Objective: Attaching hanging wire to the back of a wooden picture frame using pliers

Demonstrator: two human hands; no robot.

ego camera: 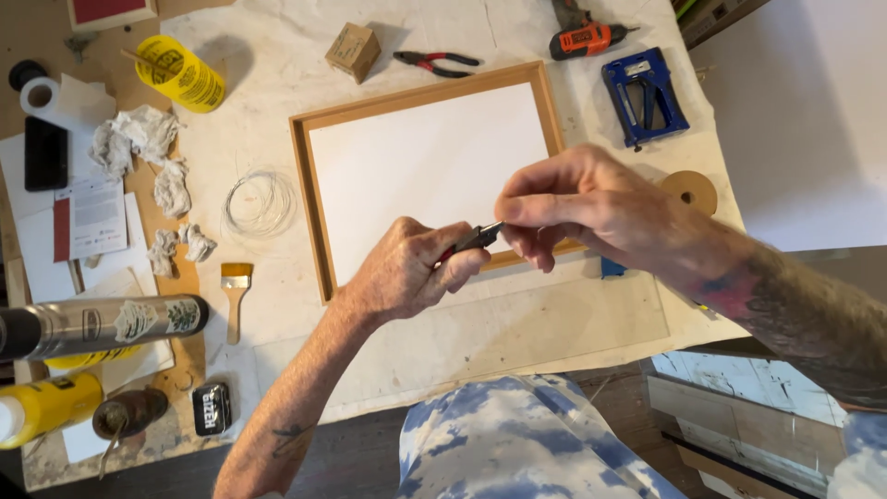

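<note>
My left hand (407, 268) grips a small pair of pliers (476, 238) with red handles; its dark jaws point right. My right hand (591, 208) pinches something tiny at the jaw tips, too small to identify. Both hands hover over the lower right corner of a wooden picture frame (309, 199) that lies flat on the worktable with a white panel (425, 171) inside. A coil of thin wire (261, 201) rests just left of the frame.
Beyond the frame lie red-handled pliers (436, 63), a small cardboard box (352, 51), an orange drill (584, 39) and a blue tool (645, 96). On the left are a yellow cup (181, 73), crumpled rags (139, 139), a brush (236, 296), a steel flask (102, 323), a tape roll (689, 190).
</note>
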